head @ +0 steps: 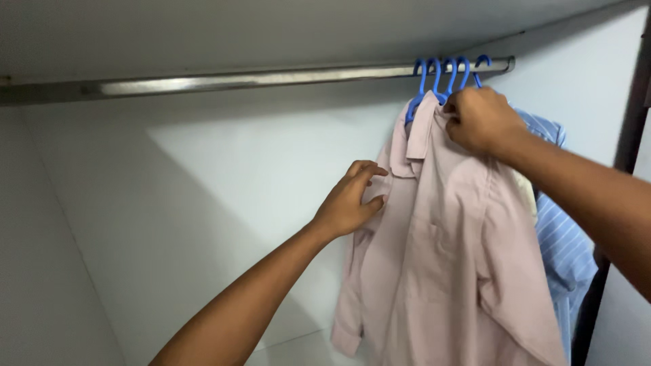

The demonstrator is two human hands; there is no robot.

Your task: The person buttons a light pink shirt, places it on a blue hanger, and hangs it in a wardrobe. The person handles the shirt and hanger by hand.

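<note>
Left hand: the left hand [349,200] reaches up from below, fingers curled and pinching the left shoulder of the pink shirt [441,257], thumb under the cloth.
Right hand: the right hand [478,118] comes in from the right and is closed in a loose fist on the shirt's collar, just under the blue hangers [447,71].
Pink shirt: one, long-sleeved, with a chest pocket; it hangs from the rail [237,80] near the rail's right end, its front turned towards us and its left sleeve drooping towards the wardrobe floor.
Hangers: four blue hooks can be counted over the rail, bunched close together at its right end; which hook carries the pink shirt I cannot tell.
Other garments: one blue striped shirt [559,251] hangs just behind and to the right of the pink one, touching it; a sliver of pale cream cloth shows between the two.
Rail: one metal bar running under the wardrobe top from the left wall to the right wall.
Open room: from the pink shirt leftwards the rail is bare all the way to the left wall, and the white back panel [203,203] is in plain sight.
In the way: the striped shirt and the dark door edge [627,135] crowd the right side.
</note>
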